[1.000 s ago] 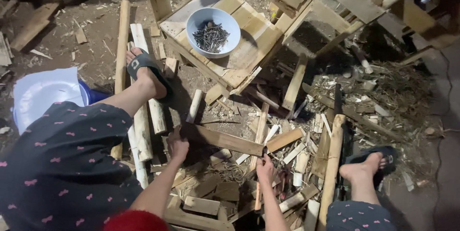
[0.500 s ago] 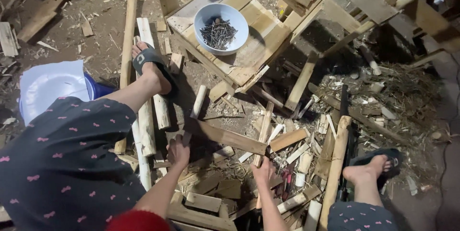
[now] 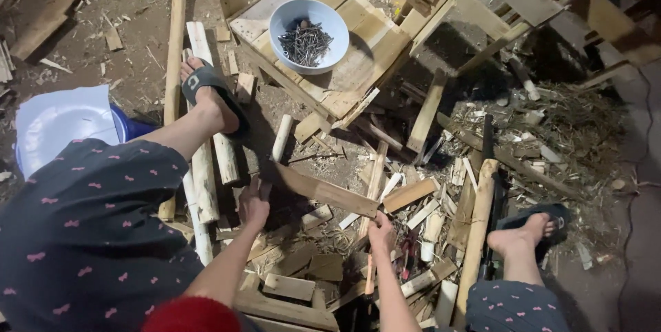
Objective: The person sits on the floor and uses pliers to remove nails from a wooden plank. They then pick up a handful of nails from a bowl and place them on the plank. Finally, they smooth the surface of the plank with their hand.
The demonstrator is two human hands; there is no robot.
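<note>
Flat wooden slat point(image 3: 323, 191), tilted, over scraps

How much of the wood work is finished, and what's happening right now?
Done so far: a slatted wooden frame stands assembled, with a bowl of nails on it. In hand: the left hand and right hand grip opposite ends of a flat wooden board. Left: many loose wood scraps and poles lie scattered on the ground.

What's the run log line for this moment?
left hand on flat wood slat | right hand at slat's other end | nail bowl apart
</note>
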